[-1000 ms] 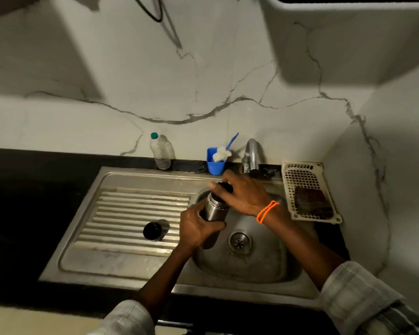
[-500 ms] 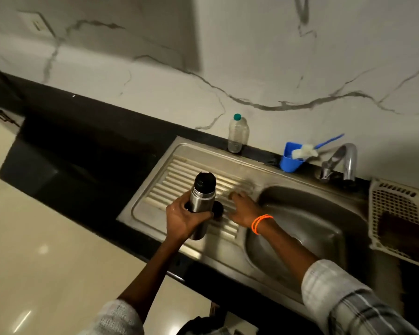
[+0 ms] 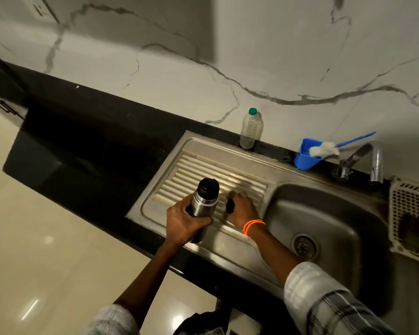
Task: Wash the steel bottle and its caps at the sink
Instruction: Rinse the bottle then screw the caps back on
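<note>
Right hand (image 3: 240, 209) has shifted onto the black cap (image 3: 229, 205), grasping it on the drainboard (image 3: 249, 180); left hand (image 3: 183, 222) grips the upright steel bottle (image 3: 203, 201)

The sink (image 3: 324, 213) is set into the surface (image 3: 94, 146), draining board (image 3: 215, 177) to the left, basin to the right. Over the board's front edge the left hand (image 3: 183, 221) holds the steel bottle (image 3: 202, 206) upright; just right of it the right hand (image 3: 241, 210) rests on a cap (image 3: 229, 205). Along the back edge stand a plastic bottle (image 3: 250, 129), a cup (image 3: 306, 154) with a brush (image 3: 324, 151), then the tap (image 3: 370, 160). A basket (image 3: 411, 213) lies at the right edge.
</note>
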